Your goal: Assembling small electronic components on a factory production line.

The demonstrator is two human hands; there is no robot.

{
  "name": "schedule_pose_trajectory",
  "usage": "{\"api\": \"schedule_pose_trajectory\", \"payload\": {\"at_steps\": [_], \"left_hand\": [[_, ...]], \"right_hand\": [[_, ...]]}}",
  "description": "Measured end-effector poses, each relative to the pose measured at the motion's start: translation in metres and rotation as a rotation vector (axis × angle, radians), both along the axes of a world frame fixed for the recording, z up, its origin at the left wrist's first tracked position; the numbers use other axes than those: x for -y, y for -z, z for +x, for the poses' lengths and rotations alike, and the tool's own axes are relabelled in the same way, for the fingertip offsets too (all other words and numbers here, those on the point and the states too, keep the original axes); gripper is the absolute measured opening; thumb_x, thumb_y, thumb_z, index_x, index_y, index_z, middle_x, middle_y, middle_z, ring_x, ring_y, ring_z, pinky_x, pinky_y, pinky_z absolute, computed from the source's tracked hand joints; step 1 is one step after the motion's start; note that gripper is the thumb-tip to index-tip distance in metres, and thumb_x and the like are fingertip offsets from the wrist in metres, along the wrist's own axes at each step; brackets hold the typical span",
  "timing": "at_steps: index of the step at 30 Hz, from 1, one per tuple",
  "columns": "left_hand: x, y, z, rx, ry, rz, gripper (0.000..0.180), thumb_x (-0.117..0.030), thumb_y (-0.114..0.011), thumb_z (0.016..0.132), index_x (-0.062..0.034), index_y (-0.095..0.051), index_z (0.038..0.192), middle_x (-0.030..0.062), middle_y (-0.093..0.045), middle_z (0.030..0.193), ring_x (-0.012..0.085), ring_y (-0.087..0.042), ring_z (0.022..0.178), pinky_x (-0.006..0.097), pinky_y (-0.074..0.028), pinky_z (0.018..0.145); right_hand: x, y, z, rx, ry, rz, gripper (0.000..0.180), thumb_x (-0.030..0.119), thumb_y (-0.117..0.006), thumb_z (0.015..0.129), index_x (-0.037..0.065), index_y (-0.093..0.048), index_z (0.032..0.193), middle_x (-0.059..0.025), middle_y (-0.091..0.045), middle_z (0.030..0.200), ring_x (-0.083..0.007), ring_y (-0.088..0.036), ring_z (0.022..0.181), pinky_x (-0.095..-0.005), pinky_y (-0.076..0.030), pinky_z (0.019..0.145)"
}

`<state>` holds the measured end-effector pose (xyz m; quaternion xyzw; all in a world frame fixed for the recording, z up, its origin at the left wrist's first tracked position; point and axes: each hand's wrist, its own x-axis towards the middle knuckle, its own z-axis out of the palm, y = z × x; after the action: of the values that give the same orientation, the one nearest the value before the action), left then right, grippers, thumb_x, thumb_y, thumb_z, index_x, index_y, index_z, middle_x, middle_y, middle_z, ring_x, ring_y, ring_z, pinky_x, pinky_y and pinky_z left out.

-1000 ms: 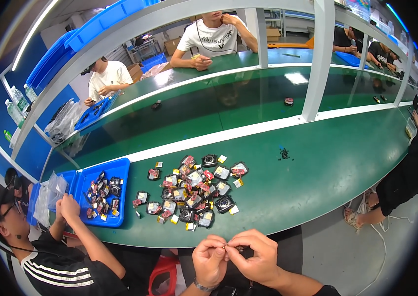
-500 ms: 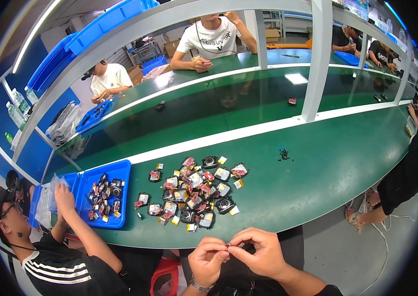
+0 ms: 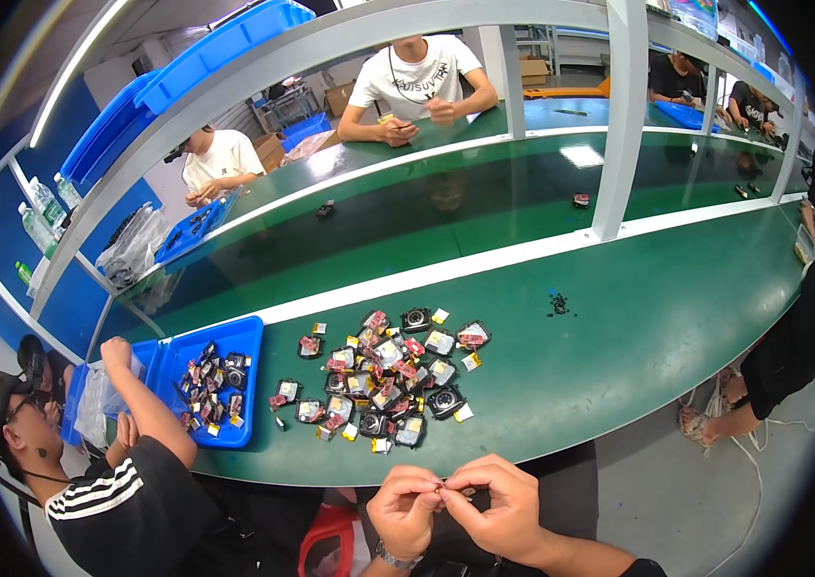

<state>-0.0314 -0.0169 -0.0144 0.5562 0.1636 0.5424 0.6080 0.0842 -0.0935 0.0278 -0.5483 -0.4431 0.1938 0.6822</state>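
Observation:
My left hand (image 3: 402, 512) and my right hand (image 3: 497, 502) meet just off the table's front edge. Thumb and forefinger of each are pinched together, tip to tip. A tiny reddish part (image 3: 439, 488) shows between the fingertips, too small for me to name. Beyond my hands, on the green table (image 3: 504, 385), lies a loose pile of small watch-like modules (image 3: 385, 392) with black cases, red circuit boards and silver batteries with yellow ends. My hands are apart from the pile.
A blue tray (image 3: 255, 385) with more modules stands left of the pile, beside a seated co-worker (image 3: 128, 490) reaching to a plastic bag (image 3: 100, 399). Small black bits (image 3: 559, 304) lie right of the pile. A white post (image 3: 621, 125) rises from the table's divider. Other people sit opposite.
My hands stay together in the same pinch with slight finger movement. The co-worker at left has raised an arm and shifted. The person opposite has lowered a hand from the head.

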Motion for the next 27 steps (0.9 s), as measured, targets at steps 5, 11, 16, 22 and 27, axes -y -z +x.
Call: {"api": "schedule_pose_trajectory", "payload": {"at_steps": [5, 11, 16, 22, 27], "left_hand": [[0.003, 0.006, 0.002, 0.111, 0.068, -0.126, 0.013, -0.004, -0.076, 0.092, 0.0025, -0.066, 0.097, 0.0146, -0.064, 0.1, 0.0145, -0.063, 0.071, 0.026, -0.054, 0.062], [-0.001, 0.009, 0.0, 0.352, 0.332, -0.358, 0.016, -0.012, -0.076, 0.093, -0.0013, -0.064, 0.097, 0.0128, -0.064, 0.099, 0.0154, -0.058, 0.07, 0.027, -0.05, 0.064], [-0.006, 0.005, -0.002, 0.44, 0.382, -0.414, 0.013, -0.009, -0.075, 0.093, -0.0037, -0.064, 0.098, 0.0116, -0.064, 0.098, 0.0157, -0.056, 0.073, 0.027, -0.048, 0.064], [-0.009, 0.006, -0.004, 0.528, 0.441, -0.377, 0.016, 0.003, -0.075, 0.088, -0.003, -0.066, 0.101, 0.0126, -0.066, 0.095, 0.0179, -0.057, 0.074, 0.028, -0.049, 0.064], [-0.011, 0.004, -0.006, 0.507, 0.4, -0.315, 0.026, 0.008, -0.076, 0.084, -0.0026, -0.068, 0.106, 0.0132, -0.066, 0.096, 0.02, -0.059, 0.076, 0.031, -0.052, 0.067]], "right_hand": [[-0.001, -0.005, -0.003, 0.193, 0.108, 0.075, 0.015, -0.009, -0.079, 0.08, -0.003, -0.071, 0.092, -0.0121, -0.07, 0.092, -0.0138, -0.069, 0.077, -0.0257, -0.057, 0.065], [-0.002, 0.007, -0.004, -0.095, 0.02, 0.076, 0.018, -0.01, -0.08, 0.078, -0.003, -0.071, 0.092, -0.0128, -0.07, 0.091, -0.0144, -0.068, 0.076, -0.0261, -0.055, 0.064], [0.0, 0.003, -0.002, -0.015, -0.002, 0.056, 0.018, -0.009, -0.08, 0.078, -0.003, -0.071, 0.092, -0.0125, -0.07, 0.091, -0.0142, -0.067, 0.077, -0.0252, -0.054, 0.067], [0.0, 0.001, -0.003, -0.013, -0.009, 0.054, 0.018, -0.008, -0.081, 0.078, -0.002, -0.072, 0.091, -0.0119, -0.071, 0.09, -0.014, -0.067, 0.077, -0.0251, -0.053, 0.068], [-0.001, 0.001, -0.004, -0.02, -0.021, 0.057, 0.017, -0.008, -0.082, 0.077, -0.001, -0.072, 0.09, -0.0116, -0.072, 0.09, -0.014, -0.067, 0.077, -0.0252, -0.053, 0.068]]}}
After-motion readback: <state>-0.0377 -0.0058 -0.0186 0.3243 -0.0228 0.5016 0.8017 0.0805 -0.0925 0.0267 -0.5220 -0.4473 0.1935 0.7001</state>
